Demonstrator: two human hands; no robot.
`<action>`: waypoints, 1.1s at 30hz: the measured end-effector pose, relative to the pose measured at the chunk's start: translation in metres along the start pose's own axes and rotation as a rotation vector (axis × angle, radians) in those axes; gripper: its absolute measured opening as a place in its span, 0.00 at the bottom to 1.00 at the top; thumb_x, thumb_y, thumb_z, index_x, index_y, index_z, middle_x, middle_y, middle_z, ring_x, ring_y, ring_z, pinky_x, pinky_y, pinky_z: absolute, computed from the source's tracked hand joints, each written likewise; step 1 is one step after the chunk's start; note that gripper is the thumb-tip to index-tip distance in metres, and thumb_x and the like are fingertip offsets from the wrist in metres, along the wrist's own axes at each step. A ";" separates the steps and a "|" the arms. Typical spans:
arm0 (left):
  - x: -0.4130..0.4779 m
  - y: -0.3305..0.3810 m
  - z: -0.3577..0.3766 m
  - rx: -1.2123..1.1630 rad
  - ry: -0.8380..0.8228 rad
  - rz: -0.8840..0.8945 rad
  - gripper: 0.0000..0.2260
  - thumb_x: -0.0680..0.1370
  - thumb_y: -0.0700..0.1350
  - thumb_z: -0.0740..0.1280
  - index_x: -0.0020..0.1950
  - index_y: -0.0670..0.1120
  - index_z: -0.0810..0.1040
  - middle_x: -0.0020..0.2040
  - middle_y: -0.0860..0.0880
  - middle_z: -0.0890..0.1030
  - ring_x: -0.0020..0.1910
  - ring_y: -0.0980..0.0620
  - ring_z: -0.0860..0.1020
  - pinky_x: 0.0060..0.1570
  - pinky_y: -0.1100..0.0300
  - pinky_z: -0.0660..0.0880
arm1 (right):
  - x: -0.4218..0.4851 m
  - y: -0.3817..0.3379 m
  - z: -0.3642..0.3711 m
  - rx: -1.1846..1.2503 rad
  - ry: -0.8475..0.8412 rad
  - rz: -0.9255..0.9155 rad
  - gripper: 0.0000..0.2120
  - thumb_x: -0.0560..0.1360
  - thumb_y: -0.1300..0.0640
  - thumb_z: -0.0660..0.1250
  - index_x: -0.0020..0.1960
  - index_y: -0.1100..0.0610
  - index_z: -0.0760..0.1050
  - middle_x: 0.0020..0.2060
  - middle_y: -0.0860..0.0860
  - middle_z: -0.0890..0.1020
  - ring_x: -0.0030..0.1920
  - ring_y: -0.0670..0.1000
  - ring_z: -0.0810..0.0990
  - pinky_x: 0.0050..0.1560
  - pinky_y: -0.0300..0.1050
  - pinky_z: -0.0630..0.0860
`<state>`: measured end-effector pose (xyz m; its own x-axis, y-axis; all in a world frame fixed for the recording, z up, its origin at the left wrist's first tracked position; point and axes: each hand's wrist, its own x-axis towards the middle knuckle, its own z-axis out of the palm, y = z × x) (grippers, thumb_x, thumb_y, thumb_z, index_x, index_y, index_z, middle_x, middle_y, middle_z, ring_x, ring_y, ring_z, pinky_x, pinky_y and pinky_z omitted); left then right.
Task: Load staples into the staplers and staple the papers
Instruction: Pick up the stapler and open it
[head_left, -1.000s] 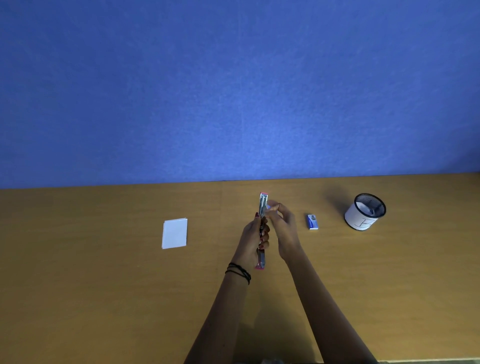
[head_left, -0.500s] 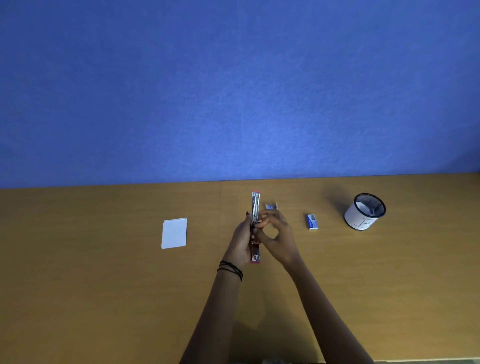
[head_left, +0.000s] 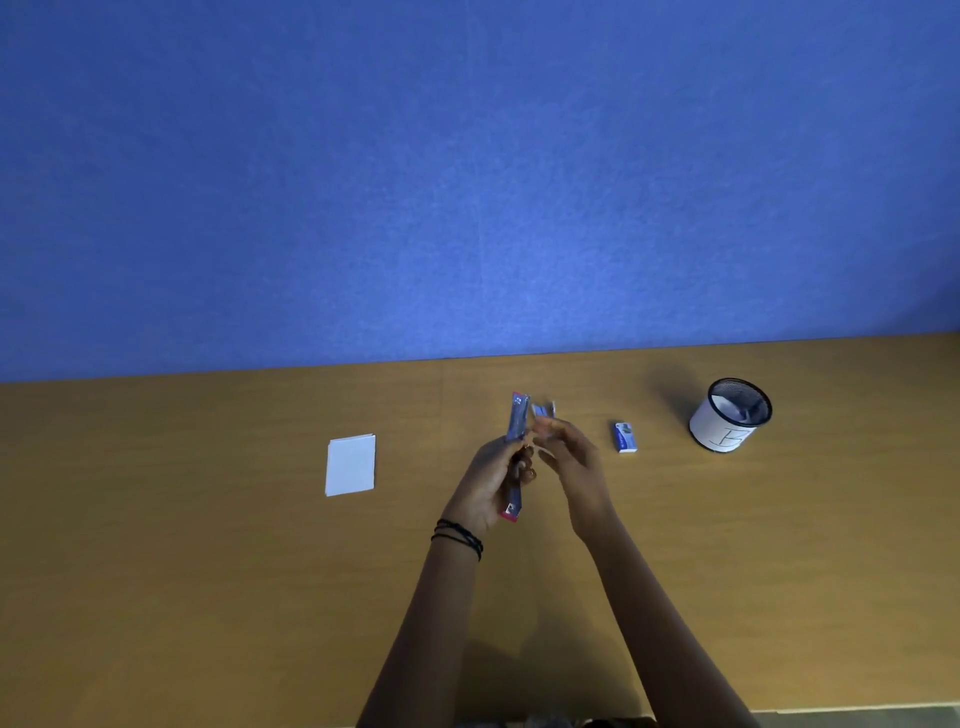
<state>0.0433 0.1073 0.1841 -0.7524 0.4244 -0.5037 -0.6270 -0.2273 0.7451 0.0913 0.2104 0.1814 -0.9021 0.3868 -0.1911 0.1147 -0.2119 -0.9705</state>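
My left hand grips a pink stapler that is folded open and held upright above the wooden table; its metal channel faces me. My right hand hovers just right of the stapler with loosely bent fingers, blurred, and nothing shows between them. Behind its fingertips a small blue and silver item lies on the table, too blurred to identify. A blue staple box lies further right. A small stack of white papers sits to the left.
A black mesh cup with a white paper band stands at the right, near the blue wall that runs along the table's far edge. Black bands circle my left wrist.
My left hand shifted the stapler a little left. My right hand, which pinched at the stapler's middle before, has drawn away to the right and loosened its fingers.
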 end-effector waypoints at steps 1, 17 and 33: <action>0.000 -0.002 0.002 0.069 -0.004 0.039 0.07 0.79 0.40 0.62 0.45 0.44 0.78 0.31 0.51 0.71 0.24 0.60 0.69 0.25 0.68 0.70 | 0.002 0.002 0.001 0.074 0.024 0.066 0.12 0.80 0.62 0.58 0.59 0.62 0.76 0.52 0.55 0.81 0.54 0.50 0.79 0.57 0.43 0.75; -0.009 -0.026 0.016 1.392 0.052 0.716 0.17 0.81 0.39 0.55 0.71 0.42 0.64 0.62 0.44 0.73 0.58 0.48 0.75 0.53 0.54 0.75 | 0.005 0.005 -0.002 0.659 0.145 0.492 0.14 0.79 0.61 0.54 0.37 0.60 0.72 0.23 0.50 0.73 0.28 0.47 0.73 0.36 0.39 0.69; 0.000 -0.033 0.014 0.649 0.124 0.330 0.12 0.81 0.40 0.56 0.63 0.44 0.72 0.43 0.53 0.76 0.35 0.60 0.73 0.33 0.72 0.68 | 0.010 0.007 -0.018 0.643 0.100 0.402 0.13 0.81 0.64 0.51 0.56 0.66 0.72 0.45 0.58 0.80 0.45 0.53 0.80 0.49 0.43 0.77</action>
<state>0.0667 0.1267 0.1656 -0.9226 0.3131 -0.2255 -0.1472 0.2546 0.9558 0.0907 0.2284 0.1699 -0.7968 0.2425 -0.5534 0.1339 -0.8223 -0.5530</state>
